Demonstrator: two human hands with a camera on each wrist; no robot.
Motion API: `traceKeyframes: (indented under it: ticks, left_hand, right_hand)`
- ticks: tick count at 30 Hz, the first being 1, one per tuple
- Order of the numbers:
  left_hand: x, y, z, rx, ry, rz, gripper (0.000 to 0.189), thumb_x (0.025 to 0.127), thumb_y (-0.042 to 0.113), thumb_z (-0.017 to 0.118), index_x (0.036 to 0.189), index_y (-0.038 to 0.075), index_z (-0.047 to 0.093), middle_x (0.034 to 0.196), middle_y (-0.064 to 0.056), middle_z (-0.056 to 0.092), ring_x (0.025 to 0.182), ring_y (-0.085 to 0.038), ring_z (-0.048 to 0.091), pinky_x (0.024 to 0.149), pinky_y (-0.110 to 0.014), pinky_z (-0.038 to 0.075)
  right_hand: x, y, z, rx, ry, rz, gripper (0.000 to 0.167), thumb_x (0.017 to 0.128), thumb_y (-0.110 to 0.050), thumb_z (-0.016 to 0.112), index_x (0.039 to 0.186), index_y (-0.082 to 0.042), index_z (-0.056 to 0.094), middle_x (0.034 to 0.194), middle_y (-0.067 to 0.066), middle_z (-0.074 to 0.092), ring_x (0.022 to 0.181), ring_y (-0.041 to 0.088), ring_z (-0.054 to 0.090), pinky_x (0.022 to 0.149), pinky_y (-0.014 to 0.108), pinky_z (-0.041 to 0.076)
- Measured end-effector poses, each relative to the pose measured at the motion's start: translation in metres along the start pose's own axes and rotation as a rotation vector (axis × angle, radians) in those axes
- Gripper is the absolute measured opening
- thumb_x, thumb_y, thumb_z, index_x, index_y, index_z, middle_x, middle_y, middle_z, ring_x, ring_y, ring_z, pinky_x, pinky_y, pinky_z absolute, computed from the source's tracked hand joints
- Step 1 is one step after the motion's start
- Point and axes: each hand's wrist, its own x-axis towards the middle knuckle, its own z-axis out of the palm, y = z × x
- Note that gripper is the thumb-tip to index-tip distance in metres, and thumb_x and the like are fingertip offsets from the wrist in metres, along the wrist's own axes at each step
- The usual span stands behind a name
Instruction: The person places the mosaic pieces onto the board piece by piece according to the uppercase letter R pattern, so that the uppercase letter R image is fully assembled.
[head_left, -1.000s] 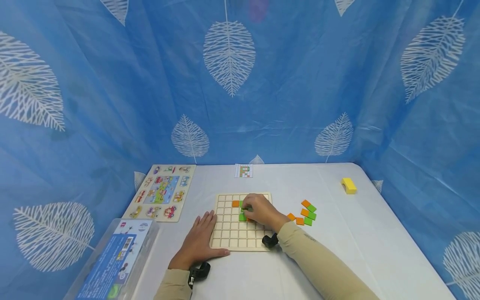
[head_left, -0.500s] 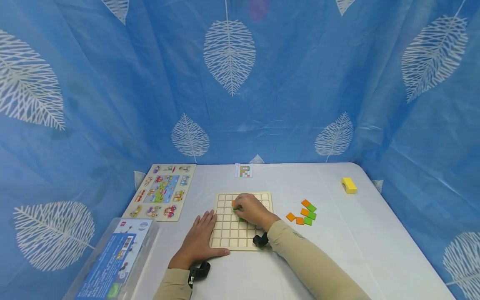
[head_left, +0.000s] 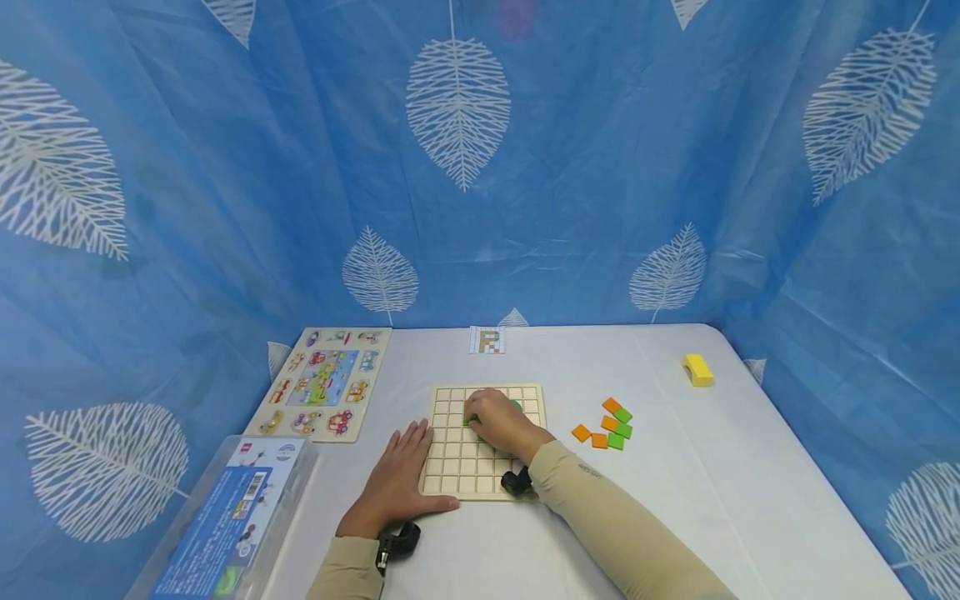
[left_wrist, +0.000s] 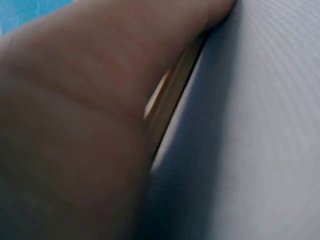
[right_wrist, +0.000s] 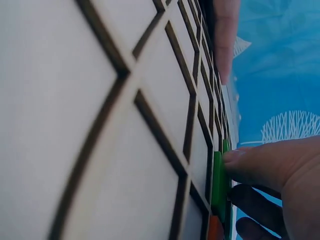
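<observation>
My right hand (head_left: 504, 423) is over the wooden grid board (head_left: 450, 468), pinching a green square tile (right_wrist: 225, 145) low at the grid; the fingertips are partly hidden. In the right wrist view, another green tile (right_wrist: 218, 185) and an orange tile (right_wrist: 215, 228) sit closer to the camera. Much of the tile pattern is covered by this hand in the head view, though a green tile (head_left: 517, 405) shows beyond it. Fingers spread, my left hand (head_left: 397, 475) rests along the board's left edge, with the thumb by the near edge.
Loose orange and green tiles (head_left: 610, 423) lie right of the board. Behind it is a small pattern card (head_left: 487, 340). A vehicle puzzle board (head_left: 324, 379) and a plastic box (head_left: 225, 517) are on the left, and a yellow arch block (head_left: 697, 371) at far right.
My right hand has moved left across the board with the green tile, then settled low at the grid. The left hand has stayed in place.
</observation>
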Motion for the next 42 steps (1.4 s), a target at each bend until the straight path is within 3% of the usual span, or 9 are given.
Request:
traceKeyframes:
  ticks: [9,26,31,42]
  left_hand:
    - [0.000,0.001,0.001,0.006,-0.011,-0.007,0.137,0.071,0.090,0.068,0.163,-0.003,0.031,0.169,-0.018,0.028,0.156,-0.036,0.021,0.126,-0.054,0.014]
    - [0.002,0.002,0.001,0.017,-0.006,-0.013,0.137,0.070,0.091,0.069,0.163,-0.003,0.032,0.169,-0.017,0.028,0.157,-0.035,0.020,0.127,-0.052,0.012]
    - [0.001,0.002,0.001,0.020,-0.006,-0.017,0.137,0.070,0.091,0.068,0.163,-0.002,0.033,0.170,-0.017,0.028,0.157,-0.034,0.019,0.127,-0.052,0.011]
    - [0.000,0.003,-0.001,0.018,-0.005,-0.023,0.135,0.069,0.090,0.070,0.163,-0.002,0.035,0.169,-0.017,0.029,0.157,-0.034,0.020,0.127,-0.052,0.012]
  right_hand:
    - [-0.006,0.001,-0.003,0.056,0.006,0.020,0.010,0.097,-0.002,0.076,0.104,-0.006,0.083,0.114,0.004,0.073,0.115,0.022,0.067,0.102,0.032,0.053]
    - [-0.037,0.026,-0.023,0.139,0.147,0.064,0.010,0.098,-0.001,0.075,0.105,-0.004,0.080,0.107,0.004,0.072,0.104,0.023,0.069,0.094,0.039,0.058]
    - [-0.046,0.035,-0.028,0.138,0.160,0.118,0.010,0.097,-0.003,0.076,0.106,-0.005,0.080,0.109,0.004,0.073,0.106,0.025,0.069,0.100,0.044,0.054]
    - [-0.057,0.047,-0.040,0.131,0.169,0.233,0.012,0.096,-0.003,0.076,0.107,-0.006,0.081,0.111,0.005,0.073,0.112,0.027,0.068,0.098,0.044,0.057]
